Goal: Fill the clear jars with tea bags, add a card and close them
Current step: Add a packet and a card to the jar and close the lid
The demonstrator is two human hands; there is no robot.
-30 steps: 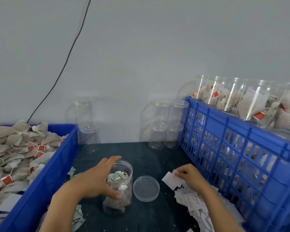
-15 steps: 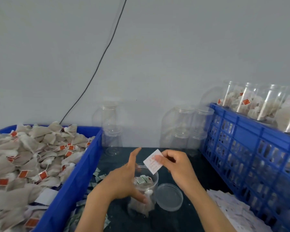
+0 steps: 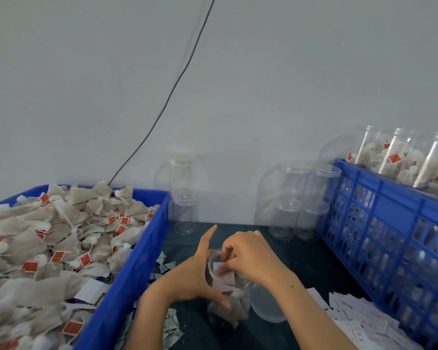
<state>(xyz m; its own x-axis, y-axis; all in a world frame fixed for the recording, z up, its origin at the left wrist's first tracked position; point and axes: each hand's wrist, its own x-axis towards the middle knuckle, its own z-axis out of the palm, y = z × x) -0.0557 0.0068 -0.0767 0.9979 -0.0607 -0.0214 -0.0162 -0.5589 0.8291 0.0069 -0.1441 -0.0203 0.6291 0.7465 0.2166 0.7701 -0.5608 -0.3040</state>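
A clear jar (image 3: 232, 303) packed with tea bags stands on the dark table in front of me. My left hand (image 3: 195, 275) grips its side, index finger pointing up. My right hand (image 3: 250, 256) is over the jar's mouth and pinches a small white card (image 3: 219, 268), which is partly inside the jar. The jar's clear lid (image 3: 266, 306) lies flat on the table just right of it, partly under my right forearm.
A blue crate (image 3: 134, 271) heaped with tea bags (image 3: 48, 243) is on the left. A blue lattice crate (image 3: 390, 228) with filled jars (image 3: 400, 157) stands on the right. Empty jars (image 3: 292, 198) line the wall. Loose cards (image 3: 359, 322) lie at lower right.
My right hand picked a card from the pile at right, carried it over the jar and has now lowered it into the jar's mouth. The left hand kept holding the jar.
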